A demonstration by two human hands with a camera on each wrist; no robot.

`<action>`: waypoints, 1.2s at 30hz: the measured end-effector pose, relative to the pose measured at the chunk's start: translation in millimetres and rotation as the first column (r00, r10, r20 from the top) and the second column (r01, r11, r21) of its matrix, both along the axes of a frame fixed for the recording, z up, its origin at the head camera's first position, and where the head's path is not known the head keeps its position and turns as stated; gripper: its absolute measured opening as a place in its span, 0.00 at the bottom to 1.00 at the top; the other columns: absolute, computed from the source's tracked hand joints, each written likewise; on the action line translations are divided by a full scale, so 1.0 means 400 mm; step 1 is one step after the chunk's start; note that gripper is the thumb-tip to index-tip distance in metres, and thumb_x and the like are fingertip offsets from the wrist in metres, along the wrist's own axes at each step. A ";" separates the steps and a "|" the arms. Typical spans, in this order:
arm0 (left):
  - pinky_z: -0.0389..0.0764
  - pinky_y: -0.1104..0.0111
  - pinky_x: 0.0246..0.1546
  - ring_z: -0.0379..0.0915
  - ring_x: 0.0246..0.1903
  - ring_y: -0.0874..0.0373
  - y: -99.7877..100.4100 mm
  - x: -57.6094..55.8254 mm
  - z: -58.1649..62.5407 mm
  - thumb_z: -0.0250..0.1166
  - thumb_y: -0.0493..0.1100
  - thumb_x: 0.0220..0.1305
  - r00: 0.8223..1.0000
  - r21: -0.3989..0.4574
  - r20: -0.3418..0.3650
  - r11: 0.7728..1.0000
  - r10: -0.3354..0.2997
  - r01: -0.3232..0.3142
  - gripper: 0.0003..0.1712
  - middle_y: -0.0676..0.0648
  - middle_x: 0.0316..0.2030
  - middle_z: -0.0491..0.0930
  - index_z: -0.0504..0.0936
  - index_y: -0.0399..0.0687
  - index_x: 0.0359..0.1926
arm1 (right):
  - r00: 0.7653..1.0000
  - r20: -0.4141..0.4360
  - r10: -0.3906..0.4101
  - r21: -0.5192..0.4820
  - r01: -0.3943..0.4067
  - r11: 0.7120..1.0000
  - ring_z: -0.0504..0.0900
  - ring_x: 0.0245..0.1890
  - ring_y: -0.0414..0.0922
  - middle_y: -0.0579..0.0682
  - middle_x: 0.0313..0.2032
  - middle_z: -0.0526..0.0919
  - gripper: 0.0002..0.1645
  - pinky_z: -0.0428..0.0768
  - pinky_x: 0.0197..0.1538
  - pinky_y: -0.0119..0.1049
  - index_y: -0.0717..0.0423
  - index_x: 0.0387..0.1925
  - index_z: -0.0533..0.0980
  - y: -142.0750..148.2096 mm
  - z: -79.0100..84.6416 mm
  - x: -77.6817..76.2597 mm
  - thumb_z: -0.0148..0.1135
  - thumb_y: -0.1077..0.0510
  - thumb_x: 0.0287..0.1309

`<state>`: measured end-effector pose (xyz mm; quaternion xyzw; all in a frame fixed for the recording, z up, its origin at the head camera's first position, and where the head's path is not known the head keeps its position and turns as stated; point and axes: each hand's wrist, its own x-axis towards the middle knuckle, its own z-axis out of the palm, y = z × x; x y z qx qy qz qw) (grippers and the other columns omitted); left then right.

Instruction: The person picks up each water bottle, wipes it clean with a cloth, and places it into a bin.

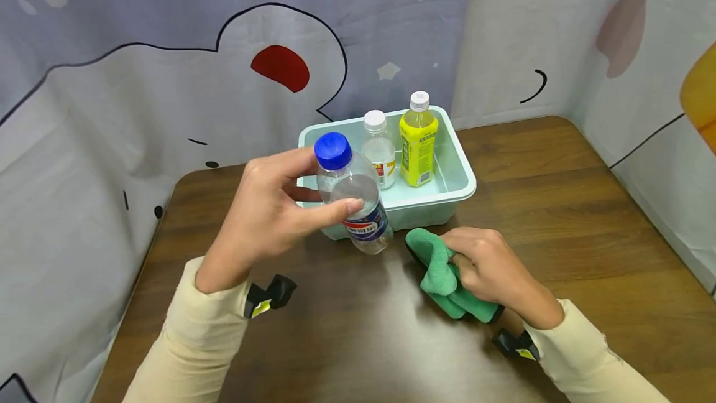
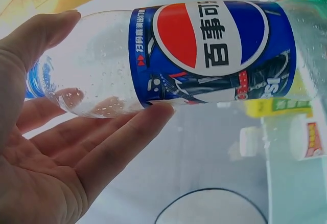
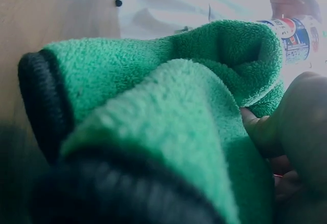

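Observation:
My left hand (image 1: pixel 279 198) grips a clear plastic Pepsi bottle (image 1: pixel 358 194) with a blue cap, thumb on the near side and fingers on the far side. The bottle tilts, its base toward the right, in front of the basin's near wall. Water droplets cling inside it, and its blue label (image 2: pixel 214 55) faces the left wrist view. Lower right, my right hand (image 1: pixel 483 263) holds a bunched green cloth (image 1: pixel 439 272) with dark edging by the wooden table's surface. The folded cloth (image 3: pixel 153 96) fills most of the right wrist view and hides part of the fingers.
A pale green plastic basin (image 1: pixel 464 185) stands at the back of the wooden table (image 1: pixel 531 191). Inside it are a white-capped clear bottle (image 1: pixel 380 154) and a yellow-labelled bottle (image 1: pixel 418 142), both upright. A printed curtain (image 1: pixel 168 98) hangs behind the table.

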<state>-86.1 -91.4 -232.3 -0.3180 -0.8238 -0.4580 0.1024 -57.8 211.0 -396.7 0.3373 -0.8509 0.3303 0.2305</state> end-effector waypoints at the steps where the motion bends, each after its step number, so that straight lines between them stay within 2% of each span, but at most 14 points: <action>1: 0.90 0.70 0.35 0.88 0.38 0.60 -0.005 -0.006 0.010 0.84 0.34 0.48 1.000 0.007 0.016 1.000 -0.001 0.001 0.24 0.46 0.41 0.90 0.88 0.40 0.48 | 1.000 -0.004 0.002 -0.011 -0.002 1.000 0.86 0.32 0.38 0.43 0.33 0.90 0.29 0.86 0.38 0.31 0.54 0.36 0.88 0.000 0.002 0.002 0.55 0.83 0.42; 4: 0.90 0.70 0.36 0.89 0.36 0.61 -0.020 -0.019 0.042 0.83 0.32 0.49 0.999 0.012 0.042 1.000 0.009 -0.010 0.26 0.45 0.42 0.90 0.88 0.40 0.51 | 1.000 -0.026 0.008 -0.042 -0.010 0.999 0.87 0.33 0.39 0.44 0.34 0.90 0.29 0.86 0.40 0.29 0.55 0.37 0.88 0.001 0.008 0.005 0.54 0.83 0.42; 8: 0.89 0.71 0.41 0.89 0.41 0.60 -0.037 -0.036 0.078 0.82 0.36 0.53 0.996 -0.022 0.058 0.998 0.068 -0.067 0.26 0.45 0.46 0.90 0.88 0.44 0.55 | 0.999 -0.035 0.022 -0.079 -0.024 0.997 0.87 0.33 0.40 0.45 0.33 0.90 0.29 0.84 0.42 0.27 0.56 0.36 0.87 0.005 0.011 0.008 0.51 0.83 0.43; 9: 0.89 0.70 0.43 0.89 0.45 0.59 -0.039 -0.040 0.085 0.81 0.37 0.54 0.994 -0.026 0.072 0.996 0.084 -0.082 0.27 0.45 0.48 0.90 0.87 0.46 0.56 | 0.999 -0.033 0.024 -0.084 -0.026 0.996 0.87 0.34 0.40 0.45 0.33 0.90 0.29 0.84 0.42 0.26 0.56 0.35 0.87 0.007 0.011 0.009 0.50 0.83 0.43; 13: 0.89 0.73 0.45 0.89 0.48 0.55 -0.045 -0.057 0.099 0.81 0.43 0.55 0.983 -0.057 0.102 0.988 0.151 -0.146 0.25 0.49 0.48 0.90 0.89 0.53 0.55 | 1.000 -0.002 0.023 -0.095 -0.024 0.995 0.87 0.35 0.41 0.46 0.34 0.90 0.27 0.83 0.44 0.24 0.57 0.35 0.87 0.011 0.012 0.014 0.49 0.81 0.46; 16: 0.87 0.75 0.45 0.89 0.49 0.53 -0.049 -0.073 0.100 0.81 0.45 0.55 0.975 -0.078 0.102 0.979 0.196 -0.189 0.24 0.51 0.47 0.90 0.89 0.56 0.54 | 1.000 0.001 0.030 -0.100 -0.030 0.995 0.87 0.36 0.42 0.47 0.34 0.90 0.26 0.83 0.45 0.24 0.57 0.36 0.87 0.011 0.013 0.015 0.50 0.81 0.47; 21: 0.86 0.74 0.48 0.88 0.50 0.54 -0.055 -0.102 0.096 0.81 0.49 0.56 0.966 -0.084 0.110 0.970 0.235 -0.226 0.23 0.53 0.47 0.90 0.89 0.58 0.54 | 0.999 -0.020 0.037 -0.109 -0.039 0.993 0.87 0.35 0.42 0.47 0.34 0.90 0.26 0.84 0.45 0.25 0.58 0.35 0.87 0.011 0.016 0.016 0.50 0.81 0.47; 28: 0.86 0.72 0.48 0.86 0.50 0.53 -0.057 -0.142 0.086 0.82 0.51 0.55 0.958 -0.088 0.130 0.965 0.256 -0.246 0.24 0.53 0.47 0.90 0.89 0.57 0.54 | 0.998 -0.034 0.051 -0.128 -0.055 0.990 0.87 0.35 0.42 0.48 0.34 0.90 0.26 0.84 0.45 0.24 0.58 0.35 0.87 0.011 0.018 0.019 0.50 0.81 0.45; 36: 0.89 0.64 0.50 0.87 0.51 0.52 -0.050 -0.201 0.045 0.81 0.51 0.57 0.953 -0.097 0.165 0.966 0.252 -0.239 0.27 0.50 0.52 0.88 0.87 0.54 0.57 | 0.997 -0.040 0.064 -0.141 -0.069 0.988 0.87 0.35 0.42 0.48 0.34 0.90 0.27 0.84 0.46 0.23 0.59 0.36 0.87 0.011 0.022 0.019 0.49 0.82 0.45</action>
